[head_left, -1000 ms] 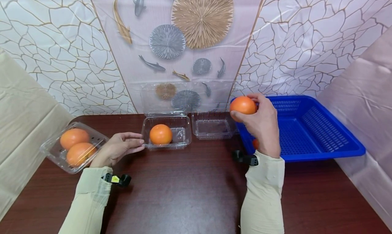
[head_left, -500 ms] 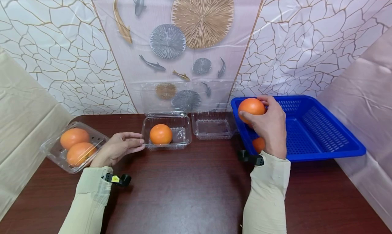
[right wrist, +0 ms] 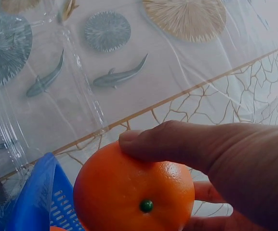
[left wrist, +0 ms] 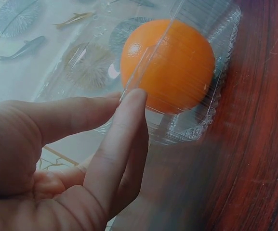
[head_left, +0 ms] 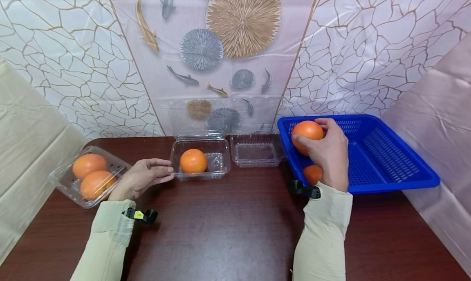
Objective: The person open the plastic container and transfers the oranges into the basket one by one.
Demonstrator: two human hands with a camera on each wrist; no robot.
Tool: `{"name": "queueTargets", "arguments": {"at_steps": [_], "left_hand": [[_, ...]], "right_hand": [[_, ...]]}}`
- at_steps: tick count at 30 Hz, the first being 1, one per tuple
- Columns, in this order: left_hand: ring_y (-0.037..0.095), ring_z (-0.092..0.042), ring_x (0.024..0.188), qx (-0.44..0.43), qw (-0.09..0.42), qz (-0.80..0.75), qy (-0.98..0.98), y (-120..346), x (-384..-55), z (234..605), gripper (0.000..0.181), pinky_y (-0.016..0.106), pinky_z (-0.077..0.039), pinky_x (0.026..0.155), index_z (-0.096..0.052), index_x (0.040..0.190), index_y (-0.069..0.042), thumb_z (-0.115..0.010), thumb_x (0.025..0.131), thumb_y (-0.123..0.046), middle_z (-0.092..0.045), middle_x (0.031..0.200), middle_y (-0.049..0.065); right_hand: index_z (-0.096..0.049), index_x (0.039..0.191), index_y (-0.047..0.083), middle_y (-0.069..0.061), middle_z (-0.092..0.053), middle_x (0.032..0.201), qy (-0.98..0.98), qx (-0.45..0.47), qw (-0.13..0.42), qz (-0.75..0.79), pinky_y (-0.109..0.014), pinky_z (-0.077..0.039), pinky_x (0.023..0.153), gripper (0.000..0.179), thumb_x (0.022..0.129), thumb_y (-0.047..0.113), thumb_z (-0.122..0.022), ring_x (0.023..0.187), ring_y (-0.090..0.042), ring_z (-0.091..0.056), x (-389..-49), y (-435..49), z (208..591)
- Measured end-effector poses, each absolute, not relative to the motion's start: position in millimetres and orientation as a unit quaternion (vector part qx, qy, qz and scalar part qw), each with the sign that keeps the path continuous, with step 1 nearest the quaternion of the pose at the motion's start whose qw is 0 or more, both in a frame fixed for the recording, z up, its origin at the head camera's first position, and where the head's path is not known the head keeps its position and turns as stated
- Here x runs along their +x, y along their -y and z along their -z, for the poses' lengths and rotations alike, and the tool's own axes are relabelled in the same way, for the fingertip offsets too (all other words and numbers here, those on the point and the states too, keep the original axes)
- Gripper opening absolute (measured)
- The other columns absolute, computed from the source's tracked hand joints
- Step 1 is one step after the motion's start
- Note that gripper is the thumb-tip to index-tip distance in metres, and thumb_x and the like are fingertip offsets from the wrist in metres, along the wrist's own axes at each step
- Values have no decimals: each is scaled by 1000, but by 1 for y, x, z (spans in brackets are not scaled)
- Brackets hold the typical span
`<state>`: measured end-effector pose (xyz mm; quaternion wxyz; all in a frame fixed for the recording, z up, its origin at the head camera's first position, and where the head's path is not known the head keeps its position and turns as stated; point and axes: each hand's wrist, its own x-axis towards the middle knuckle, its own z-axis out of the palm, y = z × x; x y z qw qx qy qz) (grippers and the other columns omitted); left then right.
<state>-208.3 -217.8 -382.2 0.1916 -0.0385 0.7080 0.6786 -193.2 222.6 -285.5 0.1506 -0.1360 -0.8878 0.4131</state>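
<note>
1. Left of the open box (head_left: 223, 150), a clear plastic box (head_left: 59, 179) on the bench (head_left: 217, 232) contains two oranges (head_left: 93, 177), partly behind the left wrist.
2. Just left of the open box, the left hand (head_left: 143, 177) pinches its near-left rim between thumb and fingers.
3. Inside the open box, a single orange (head_left: 193, 161) sits toward the left side, close to those fingers; the raised lid (head_left: 180, 119) stands behind.
4. Just right of the open box is another clear container (head_left: 254, 153).
5. Farther right of the open box, the blue basket (head_left: 390, 150) holds a lower orange (head_left: 312, 174), partly hidden by the right hand (head_left: 329, 156).
6. The right hand's fingers grip the held orange (head_left: 307, 134) at the basket's left side, thumb across it; whether it touches anything beneath, I cannot tell.
</note>
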Motion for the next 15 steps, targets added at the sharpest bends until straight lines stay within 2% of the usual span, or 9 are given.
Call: {"name": "queueTargets", "arguments": {"at_steps": [15], "left_hand": [[8, -72, 93, -40, 187, -680, -708, 218, -209, 384, 55, 36, -60, 99, -38, 146, 14, -62, 100, -2, -63, 116, 12]], "right_hand": [[-45, 151, 9, -21, -54, 146, 902, -159, 111, -386, -58, -52, 104, 77, 88, 39, -78, 124, -40, -54, -193, -232, 289]]}}
